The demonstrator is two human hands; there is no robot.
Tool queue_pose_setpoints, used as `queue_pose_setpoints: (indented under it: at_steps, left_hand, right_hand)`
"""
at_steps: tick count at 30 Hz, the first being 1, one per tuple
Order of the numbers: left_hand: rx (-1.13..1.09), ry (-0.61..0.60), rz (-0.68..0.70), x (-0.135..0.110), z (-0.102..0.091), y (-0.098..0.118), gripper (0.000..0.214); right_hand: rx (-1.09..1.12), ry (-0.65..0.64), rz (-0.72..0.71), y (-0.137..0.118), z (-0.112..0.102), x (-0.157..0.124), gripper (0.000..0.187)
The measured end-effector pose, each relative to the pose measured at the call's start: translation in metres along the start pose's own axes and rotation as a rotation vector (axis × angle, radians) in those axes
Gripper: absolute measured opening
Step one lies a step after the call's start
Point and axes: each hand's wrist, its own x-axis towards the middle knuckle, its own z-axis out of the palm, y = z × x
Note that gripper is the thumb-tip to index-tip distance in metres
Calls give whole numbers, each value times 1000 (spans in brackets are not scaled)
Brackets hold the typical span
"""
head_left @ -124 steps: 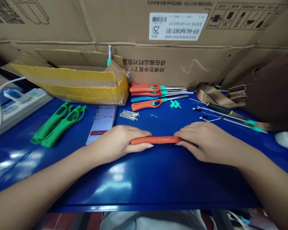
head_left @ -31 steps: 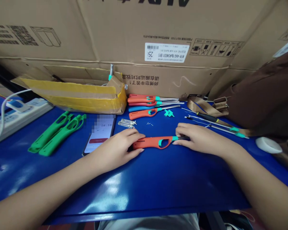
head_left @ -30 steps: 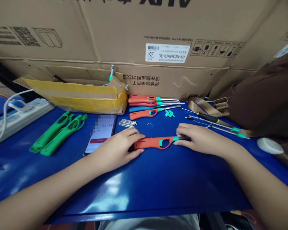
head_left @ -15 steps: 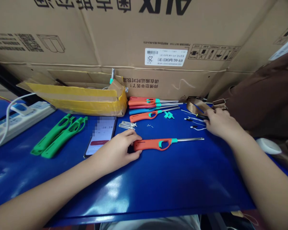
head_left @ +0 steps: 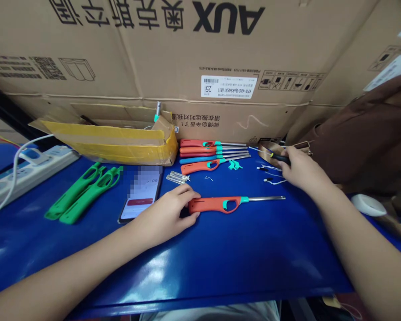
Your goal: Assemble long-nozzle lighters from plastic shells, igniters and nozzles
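My left hand [head_left: 174, 211] pinches the handle end of an orange long-neck lighter [head_left: 210, 205], which lies flat on the blue table with its metal tube pointing right. In my right hand [head_left: 302, 171] is a screwdriver [head_left: 280, 158], gripped by its black and yellow handle, its thin shaft pointing left. Just below it lie small igniter parts with white wires [head_left: 270, 168]. Beyond the held lighter, several orange lighters and a blue one [head_left: 200, 159] rest in a row. Teal trigger pieces [head_left: 234, 165], tiny pins [head_left: 208, 178] and clear tubes [head_left: 177, 178] are scattered nearby.
Two green lighter shells [head_left: 83, 191] and a phone [head_left: 141, 198] lie to the left. A yellow-taped box [head_left: 120, 142] stands behind them, with a power strip [head_left: 53, 165] at far left. Cardboard [head_left: 147, 53] walls the back. A white mouse-like object [head_left: 368, 205] sits right.
My right hand has lifted the screwdriver slightly, and more of its handle and shaft shows. My left hand keeps its hold on the lighter. The view has tilted a little.
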Motion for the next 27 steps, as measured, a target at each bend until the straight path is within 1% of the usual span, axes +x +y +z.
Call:
queue_pose_setpoints:
  at_steps: [5,6,8,10,11,15,20,23,25,27]
  left_hand:
    - [-27,5,30,2,1,5,31]
    - [-32,7,35,2,1,6,31]
    - [-41,6,40,2,1,7,31]
    - [-46,1,42,2,1,7,31]
    - [-47,0,42,2,1,7,31]
    - [-52,-5,47,1,2,6,32]
    - [-62,-5,58,0,3,5,33]
    - [-75,-22,54,0,3,5,34]
    - [-88,-34,47,0,2,6,34]
    - [-106,-33,35,0,2,8,33]
  right_hand:
    - [238,138,-84,-39,-9,-14,27]
    - [297,168,-111,-47,-10,-19,26]
    - [524,275,-190,-62,-12,-29,17]
    - [622,310,-243,-74,-14,-38,14]
    - [659,310,-252,-78,-15,-41,13]
    - [742,213,-274,-86,-12,-49,12]
    - [766,146,-298,-90,-6,-51,13]
    - [759,91,-287,-92,-6,-51,13]
    - [772,91,-266,-93,-8,-52,12]
    - [808,129,-224,-94,-12,-53,12]
